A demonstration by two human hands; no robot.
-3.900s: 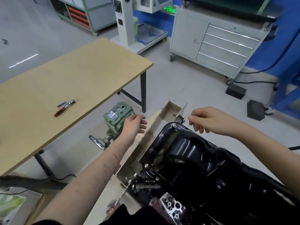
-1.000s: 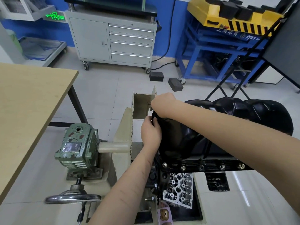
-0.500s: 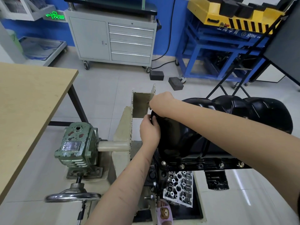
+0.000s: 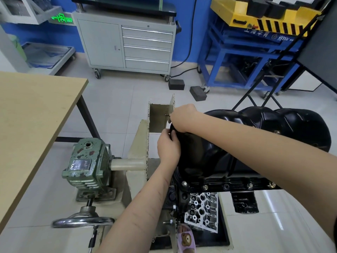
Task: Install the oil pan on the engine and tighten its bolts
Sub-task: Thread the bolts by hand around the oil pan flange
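Standing just left of the work, a chipped green gearbox (image 4: 87,161) with a steel handwheel (image 4: 83,221) is crowding the cream stand bracket (image 4: 160,115), beside a wooden table (image 4: 32,115). The glossy black oil pan (image 4: 255,143) is sitting on the engine (image 4: 200,210), bolts (image 4: 205,187) lining its flange. Both the left hand (image 4: 168,145) and right hand (image 4: 182,117) are curling around the pan's left end, perhaps pinching a fastener there.
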